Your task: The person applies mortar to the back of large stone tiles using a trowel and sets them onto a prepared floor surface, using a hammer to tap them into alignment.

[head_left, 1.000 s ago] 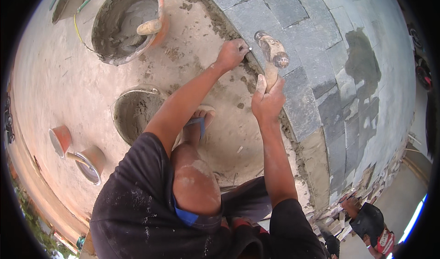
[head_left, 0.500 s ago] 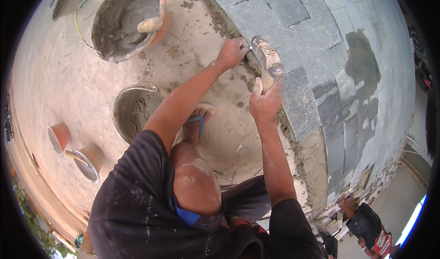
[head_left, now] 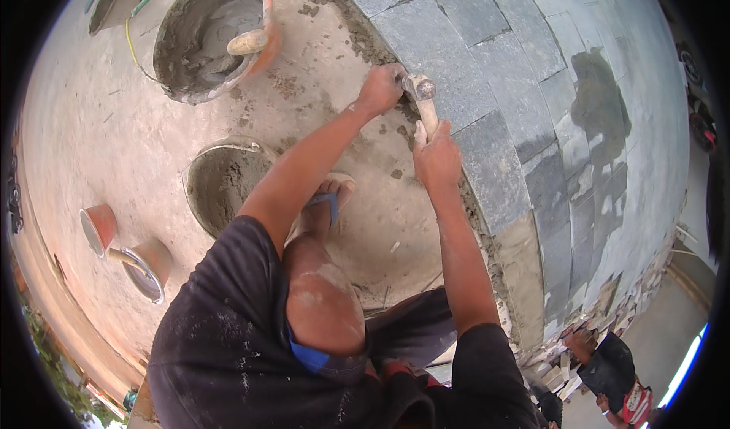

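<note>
My right hand is closed round the wooden handle of a dusty hammer, whose metal head sits at the fingers of my left hand. My left hand is pinched low at the edge of the grey stone tiles; whatever is between its fingertips is hidden by the fingers and hammer head. A strip of wet mortar runs along the tiles' edge, beside both hands. I cannot tell whether the hammer head touches what my left hand holds.
A large mortar bucket is at the upper left, another beside my sandalled foot. Small buckets stand farther left on the concrete floor. Another person is at the lower right, near rubble.
The hammer head, raised to the right of my left hand earlier, has swung down and left to that hand's fingers. My left hand stays in place.
</note>
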`<action>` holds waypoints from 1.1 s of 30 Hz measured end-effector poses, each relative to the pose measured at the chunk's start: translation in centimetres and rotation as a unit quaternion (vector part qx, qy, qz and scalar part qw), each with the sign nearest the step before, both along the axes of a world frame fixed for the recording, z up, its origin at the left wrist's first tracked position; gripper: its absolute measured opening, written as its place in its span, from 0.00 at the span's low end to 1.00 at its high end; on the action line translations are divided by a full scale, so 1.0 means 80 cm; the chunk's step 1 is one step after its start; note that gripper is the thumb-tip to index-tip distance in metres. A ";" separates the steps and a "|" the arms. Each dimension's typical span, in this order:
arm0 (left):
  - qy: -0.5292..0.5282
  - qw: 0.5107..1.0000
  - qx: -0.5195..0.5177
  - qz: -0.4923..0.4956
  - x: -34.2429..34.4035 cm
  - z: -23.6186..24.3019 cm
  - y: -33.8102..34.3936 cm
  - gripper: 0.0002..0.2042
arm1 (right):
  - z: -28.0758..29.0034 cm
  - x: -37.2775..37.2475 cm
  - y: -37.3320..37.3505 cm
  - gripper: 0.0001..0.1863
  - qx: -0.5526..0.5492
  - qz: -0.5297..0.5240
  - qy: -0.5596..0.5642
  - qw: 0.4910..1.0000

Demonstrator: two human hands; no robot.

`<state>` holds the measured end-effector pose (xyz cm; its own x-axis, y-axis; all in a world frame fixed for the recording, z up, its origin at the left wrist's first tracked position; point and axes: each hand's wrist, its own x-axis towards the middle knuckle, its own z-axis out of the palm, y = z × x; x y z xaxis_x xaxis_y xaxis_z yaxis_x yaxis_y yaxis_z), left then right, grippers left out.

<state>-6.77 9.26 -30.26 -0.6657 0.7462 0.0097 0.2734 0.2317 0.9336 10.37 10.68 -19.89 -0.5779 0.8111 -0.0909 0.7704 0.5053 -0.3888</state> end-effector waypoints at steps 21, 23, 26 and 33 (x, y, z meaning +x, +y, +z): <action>0.046 0.998 0.039 0.016 -0.002 -0.009 0.001 0.04 | 0.022 -0.002 -0.017 0.21 -0.008 -0.026 0.044 0.999; 0.041 0.999 0.011 0.012 0.003 -0.003 0.001 0.04 | 0.010 0.003 -0.013 0.21 -0.009 -0.019 -0.007 1.000; 0.014 0.999 -0.036 0.008 0.002 -0.001 -0.002 0.04 | 0.011 -0.005 0.000 0.22 -0.047 -0.001 -0.037 0.998; -0.015 0.999 -0.023 0.018 0.001 0.007 0.002 0.03 | -0.003 0.006 -0.018 0.22 -0.030 -0.042 0.033 0.998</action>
<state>-6.72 9.39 -29.69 -0.6916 0.7209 -0.0445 0.2360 0.2838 0.9294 10.86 9.25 -20.12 -0.5140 0.8514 -0.1046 0.7809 0.4141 -0.4677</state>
